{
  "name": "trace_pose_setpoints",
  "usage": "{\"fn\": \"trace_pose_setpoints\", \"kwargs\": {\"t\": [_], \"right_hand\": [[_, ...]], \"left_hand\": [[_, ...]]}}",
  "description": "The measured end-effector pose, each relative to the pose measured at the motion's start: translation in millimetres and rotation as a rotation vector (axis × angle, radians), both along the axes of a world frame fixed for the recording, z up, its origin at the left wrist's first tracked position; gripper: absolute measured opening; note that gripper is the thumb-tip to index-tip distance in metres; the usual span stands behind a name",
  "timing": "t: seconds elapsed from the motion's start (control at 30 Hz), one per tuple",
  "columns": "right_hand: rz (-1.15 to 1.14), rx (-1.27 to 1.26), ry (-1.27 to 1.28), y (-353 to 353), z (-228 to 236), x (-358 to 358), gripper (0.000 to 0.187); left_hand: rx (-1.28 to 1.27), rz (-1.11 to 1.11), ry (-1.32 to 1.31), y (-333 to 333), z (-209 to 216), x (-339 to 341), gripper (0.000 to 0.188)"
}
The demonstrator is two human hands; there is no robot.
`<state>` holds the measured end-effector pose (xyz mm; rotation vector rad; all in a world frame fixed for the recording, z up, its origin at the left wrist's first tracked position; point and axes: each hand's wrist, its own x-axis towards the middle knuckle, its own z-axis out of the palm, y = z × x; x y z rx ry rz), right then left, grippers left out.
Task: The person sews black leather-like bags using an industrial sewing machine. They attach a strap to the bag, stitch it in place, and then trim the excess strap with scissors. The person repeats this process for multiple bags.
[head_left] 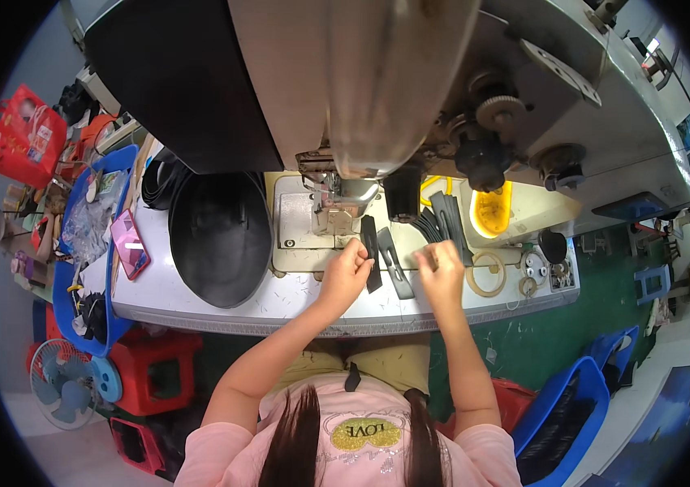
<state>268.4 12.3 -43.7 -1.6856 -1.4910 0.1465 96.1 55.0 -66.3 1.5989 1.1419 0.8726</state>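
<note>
At the sewing machine, my left hand is closed, its fingertips pinching the side of a narrow black strip just in front of the needle area. My right hand hovers to the right, fingers bent and smeared by motion; whether it holds anything I cannot make out. Between the hands a dark folded strap piece lies on the table. Beyond my right hand rests a bundle of black strips. A large oval black piece with a raised rim stands left of the machine bed.
A yellow oval tray, a tape roll and white bobbins sit at the right. On the left are a pink phone and a blue tub of plastic bags. The machine head overhangs the work area.
</note>
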Motion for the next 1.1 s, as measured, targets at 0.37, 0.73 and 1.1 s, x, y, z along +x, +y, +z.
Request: {"fn": "trace_pose_setpoints", "kwargs": {"t": [0.37, 0.73, 1.1], "right_hand": [[-0.084, -0.062, -0.274, 11, -8, 24, 0.019], [-0.156, -0.093, -0.113, 7, -20, 19, 0.023], [-0.238, -0.008, 0.380, 1, -40, 12, 0.019]], "left_hand": [[0.249, -0.091, -0.066, -16, 5, 39, 0.006], [-0.054, -0.112, -0.198, -6, -13, 73, 0.021], [-0.088, -0.082, -0.208, -1, -20, 85, 0.024]]}}
